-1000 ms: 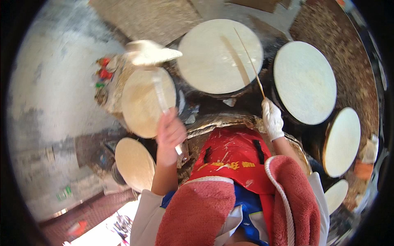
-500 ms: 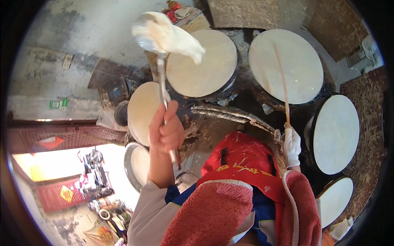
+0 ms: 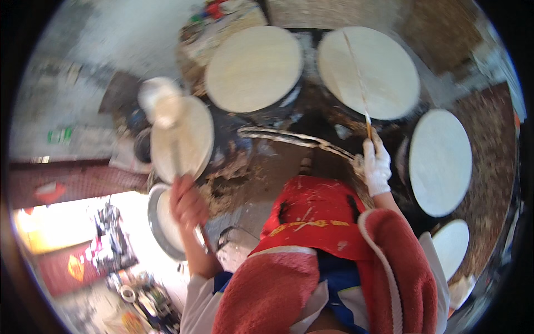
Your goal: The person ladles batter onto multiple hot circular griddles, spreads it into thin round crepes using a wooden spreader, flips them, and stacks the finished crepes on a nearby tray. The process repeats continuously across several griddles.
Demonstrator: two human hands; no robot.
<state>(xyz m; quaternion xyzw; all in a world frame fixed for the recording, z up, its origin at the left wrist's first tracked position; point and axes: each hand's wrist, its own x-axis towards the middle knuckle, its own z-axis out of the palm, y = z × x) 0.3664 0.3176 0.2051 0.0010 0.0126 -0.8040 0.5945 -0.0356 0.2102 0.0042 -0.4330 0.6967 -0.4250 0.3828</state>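
Observation:
My bare left hand (image 3: 189,201) is closed round the handle of a metal ladle (image 3: 177,156). Motion blurs the ladle's head, where pale batter (image 3: 168,111) shows above the left round griddle (image 3: 192,139). My right hand (image 3: 377,170), in a white glove, grips a long thin stick (image 3: 359,75). Its far end reaches across the back right griddle (image 3: 392,78), which has a pale layer on it. I cannot tell whether the stick touches that layer. Another pale-topped griddle (image 3: 253,69) stands at the back left.
Two more round griddles (image 3: 440,161) (image 3: 450,247) curve down the right side. Beside my left forearm sits a basin (image 3: 157,222) of pale batter. A batter-crusted bar (image 3: 295,136) runs in front of the back griddles. Bright light comes through a doorway (image 3: 61,214) at the left.
My left hand has swung the ladle left and down, from near the back left griddle to above the left one. My head view has shifted; my right hand still holds the stick.

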